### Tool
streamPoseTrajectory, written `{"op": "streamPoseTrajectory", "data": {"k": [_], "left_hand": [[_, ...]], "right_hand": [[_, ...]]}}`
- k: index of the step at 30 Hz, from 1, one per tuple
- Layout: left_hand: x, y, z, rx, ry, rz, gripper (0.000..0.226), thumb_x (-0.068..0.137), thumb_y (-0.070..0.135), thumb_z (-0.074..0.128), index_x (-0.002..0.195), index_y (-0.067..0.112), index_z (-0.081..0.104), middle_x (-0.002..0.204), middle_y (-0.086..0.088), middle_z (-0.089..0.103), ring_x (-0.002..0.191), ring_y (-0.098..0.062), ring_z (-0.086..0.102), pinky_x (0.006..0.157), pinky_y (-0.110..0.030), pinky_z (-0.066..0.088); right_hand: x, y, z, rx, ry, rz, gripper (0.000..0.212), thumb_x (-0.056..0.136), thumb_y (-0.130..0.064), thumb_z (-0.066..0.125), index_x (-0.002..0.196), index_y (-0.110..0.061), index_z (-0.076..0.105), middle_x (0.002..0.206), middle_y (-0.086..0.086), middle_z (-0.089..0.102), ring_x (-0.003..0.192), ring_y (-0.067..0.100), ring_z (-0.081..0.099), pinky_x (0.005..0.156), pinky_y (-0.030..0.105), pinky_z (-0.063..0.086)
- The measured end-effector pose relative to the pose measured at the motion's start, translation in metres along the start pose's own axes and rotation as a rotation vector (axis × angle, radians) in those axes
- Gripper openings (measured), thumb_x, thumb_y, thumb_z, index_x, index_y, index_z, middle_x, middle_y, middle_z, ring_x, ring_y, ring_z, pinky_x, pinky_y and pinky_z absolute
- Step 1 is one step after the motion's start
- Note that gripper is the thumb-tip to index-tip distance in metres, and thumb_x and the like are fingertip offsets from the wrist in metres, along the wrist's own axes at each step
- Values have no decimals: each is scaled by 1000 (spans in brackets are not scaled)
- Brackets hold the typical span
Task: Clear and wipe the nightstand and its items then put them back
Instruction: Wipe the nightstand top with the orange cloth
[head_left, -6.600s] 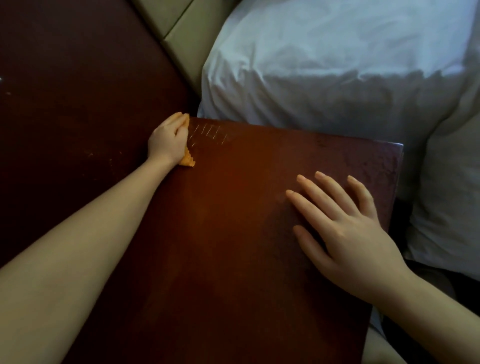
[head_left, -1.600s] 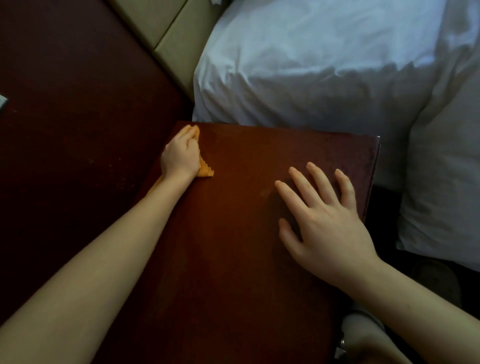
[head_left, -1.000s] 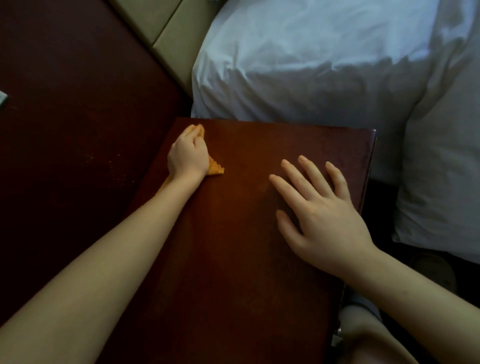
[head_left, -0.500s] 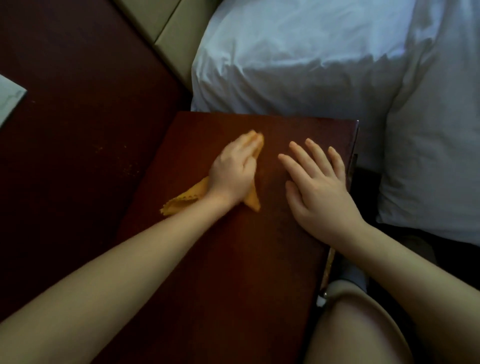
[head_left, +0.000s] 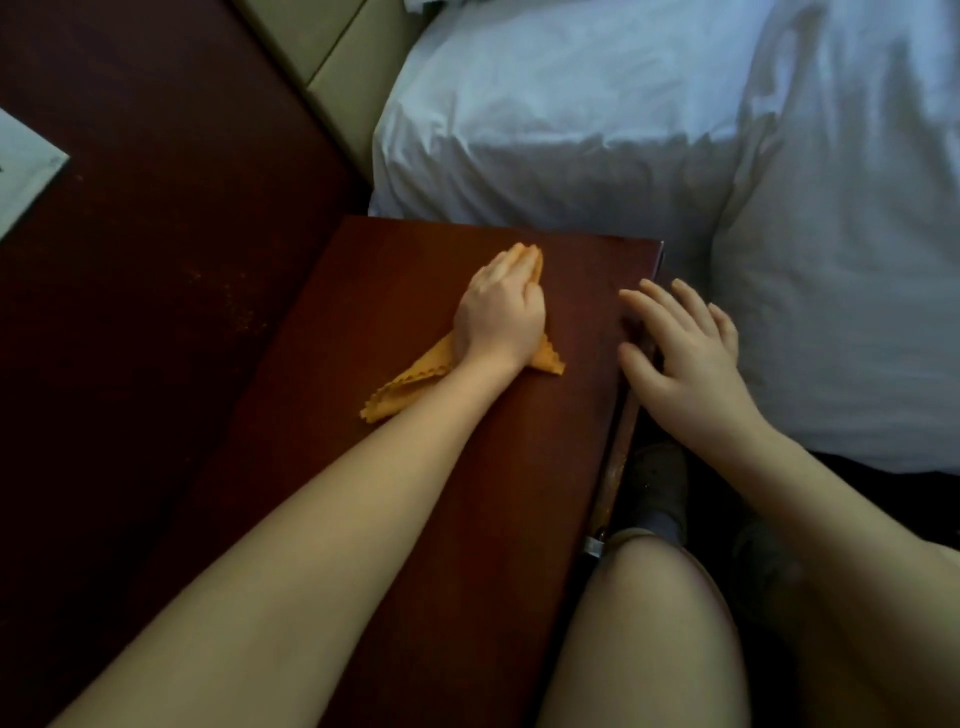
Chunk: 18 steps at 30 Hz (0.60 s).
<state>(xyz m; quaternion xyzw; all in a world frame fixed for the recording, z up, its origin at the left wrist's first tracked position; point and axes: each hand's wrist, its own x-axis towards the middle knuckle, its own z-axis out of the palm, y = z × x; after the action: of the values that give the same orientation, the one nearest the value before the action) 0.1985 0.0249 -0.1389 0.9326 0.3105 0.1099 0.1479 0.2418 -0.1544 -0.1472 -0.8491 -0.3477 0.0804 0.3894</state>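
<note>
The dark red-brown nightstand top (head_left: 415, 509) fills the middle of the view, with nothing standing on it. My left hand (head_left: 501, 306) lies flat with straight fingers on an orange cloth (head_left: 410, 387) and presses it to the top near the far edge. Cloth corners stick out on both sides of my wrist. My right hand (head_left: 680, 343) rests with spread fingers on the nightstand's right edge, partly hanging over it.
White pillows (head_left: 597, 119) and bedding (head_left: 841, 291) border the nightstand at the back and right. A dark wooden surface (head_left: 145, 270) lies to the left, with a pale sheet (head_left: 23, 176) at its left edge. My knee (head_left: 649, 623) is at the lower right.
My left hand has slid the cloth from the far left corner toward the middle of the top. My right hand has shifted right to the nightstand's edge.
</note>
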Motion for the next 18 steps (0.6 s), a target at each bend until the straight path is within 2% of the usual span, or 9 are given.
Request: {"op": "streamPoseTrajectory", "data": {"k": [5,8,10,12,14,15,16,18], "left_hand": [[-68,3,-10,-33,-178,288,45,92,20,38,137,22,44,145,3,39,135,-13,30,107,-22,17],[-127,-12,-26,-110,-196,340,43,87,25,40,126,22,57,136,5,50,130,-8,37,105,-19,19],[-158,-21,-34,-187,-95,243,31,85,21,44,106,19,67,121,4,61,121,-10,48,102,-23,30],[-175,-24,-43,-319,25,45,21,86,14,45,89,17,66,107,3,63,110,-15,54,95,-29,41],[-182,-15,-61,-588,118,-227,24,88,6,46,81,23,62,106,4,61,106,-17,56,90,-33,47],[-184,-8,-72,-725,158,-328,28,88,5,47,78,27,60,107,4,60,105,-17,56,89,-34,49],[-187,-1,-83,-829,195,-386,30,89,6,47,77,31,59,106,4,61,103,-16,57,90,-34,49],[-195,12,-103,-973,232,-422,28,89,9,49,77,32,60,96,6,64,95,-13,60,87,-33,50]], "right_hand": [[-13,3,-7,18,-37,121,46,92,-18,50,138,-16,43,145,4,41,139,25,22,110,37,11],[-31,-13,-5,27,-65,116,41,92,-18,50,134,-16,48,141,4,46,138,24,24,110,37,11],[-49,-27,-2,2,-30,106,38,92,-18,50,130,-16,53,140,3,47,139,25,24,111,38,8],[-69,-43,-1,-14,57,69,35,91,-16,52,125,-16,57,135,2,51,136,27,30,111,41,11],[-89,-63,-3,117,41,72,31,89,-16,54,119,-17,61,119,1,61,118,23,50,101,41,33],[-98,-75,-4,258,-43,120,27,89,-18,55,115,-20,61,110,-1,63,103,17,57,88,35,42],[-108,-88,-4,396,-175,186,25,89,-21,56,114,-23,59,104,-3,63,91,11,59,77,28,45],[-125,-111,-5,512,-422,278,33,89,-30,59,120,-23,53,101,-7,62,82,2,60,65,16,45]]}}
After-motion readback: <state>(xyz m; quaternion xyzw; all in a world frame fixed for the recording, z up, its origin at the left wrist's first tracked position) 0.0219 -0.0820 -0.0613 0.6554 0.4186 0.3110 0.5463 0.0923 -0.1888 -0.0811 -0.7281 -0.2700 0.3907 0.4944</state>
